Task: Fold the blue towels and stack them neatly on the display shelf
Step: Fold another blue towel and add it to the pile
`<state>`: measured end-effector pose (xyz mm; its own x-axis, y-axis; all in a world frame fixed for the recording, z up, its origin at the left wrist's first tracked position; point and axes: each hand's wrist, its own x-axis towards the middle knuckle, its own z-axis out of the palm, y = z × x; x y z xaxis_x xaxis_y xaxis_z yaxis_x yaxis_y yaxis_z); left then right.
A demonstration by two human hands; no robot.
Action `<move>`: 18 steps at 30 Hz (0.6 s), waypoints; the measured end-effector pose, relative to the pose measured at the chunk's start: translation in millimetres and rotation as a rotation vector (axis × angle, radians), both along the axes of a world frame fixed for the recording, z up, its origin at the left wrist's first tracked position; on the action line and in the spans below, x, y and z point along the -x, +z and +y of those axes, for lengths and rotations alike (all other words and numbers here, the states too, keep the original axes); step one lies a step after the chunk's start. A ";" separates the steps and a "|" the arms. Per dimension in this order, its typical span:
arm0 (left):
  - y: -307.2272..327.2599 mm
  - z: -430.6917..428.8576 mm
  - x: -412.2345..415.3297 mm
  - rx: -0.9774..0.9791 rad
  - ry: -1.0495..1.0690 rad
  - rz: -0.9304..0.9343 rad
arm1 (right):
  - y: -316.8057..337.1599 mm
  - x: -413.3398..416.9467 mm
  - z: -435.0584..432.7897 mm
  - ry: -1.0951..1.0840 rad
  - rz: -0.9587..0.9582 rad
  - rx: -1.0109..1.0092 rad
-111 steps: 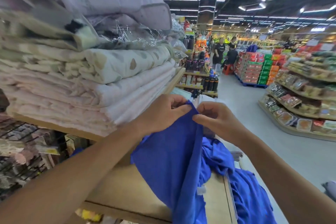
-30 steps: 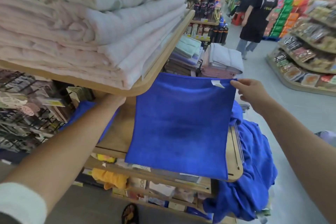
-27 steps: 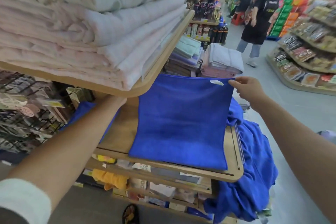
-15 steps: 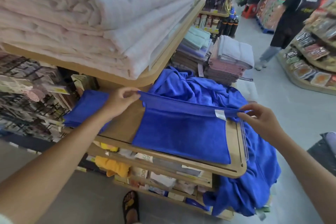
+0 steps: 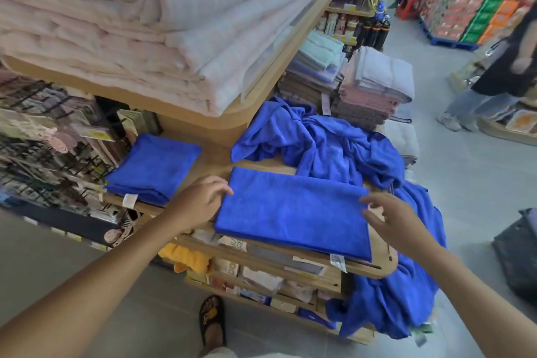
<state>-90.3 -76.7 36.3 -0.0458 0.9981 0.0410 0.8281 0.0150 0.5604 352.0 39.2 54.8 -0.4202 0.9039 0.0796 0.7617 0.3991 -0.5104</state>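
Observation:
A blue towel, folded in half into a long rectangle, lies flat on the wooden display shelf. My left hand rests at its left edge, fingers touching the cloth. My right hand hovers over its right edge, fingers spread, holding nothing. A stack of folded blue towels sits on the shelf to the left. A heap of unfolded blue towels lies behind and spills over the shelf's right end.
An upper shelf loaded with pale folded blankets overhangs at top left. Stacks of folded pastel towels stand behind the heap. A person walks in the aisle at right. My sandalled foot is below.
The towel, held up spread by both hands a second ago, has been folded in half toward me and laid flat. Both hands have let go of its corners.

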 end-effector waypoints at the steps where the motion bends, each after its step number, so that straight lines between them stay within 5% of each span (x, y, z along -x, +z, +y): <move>1: -0.3 11.2 -3.8 -0.047 0.010 0.002 | -1.8 8.7 10.3 -0.062 0.016 0.025; 6: -6.6 66.0 -13.8 0.014 0.088 0.092 | -2.7 37.9 47.5 -0.259 -0.116 0.328; 10: -16.1 87.6 -8.0 0.148 0.077 0.202 | -5.8 38.8 55.8 -0.320 -0.085 0.386; 14: -15.4 72.9 -29.6 -0.078 0.160 0.329 | -3.7 36.1 50.9 -0.336 -0.077 0.402; 18: -30.9 41.7 -100.8 -0.183 -0.090 0.349 | -5.6 42.4 41.7 -0.374 -0.148 0.402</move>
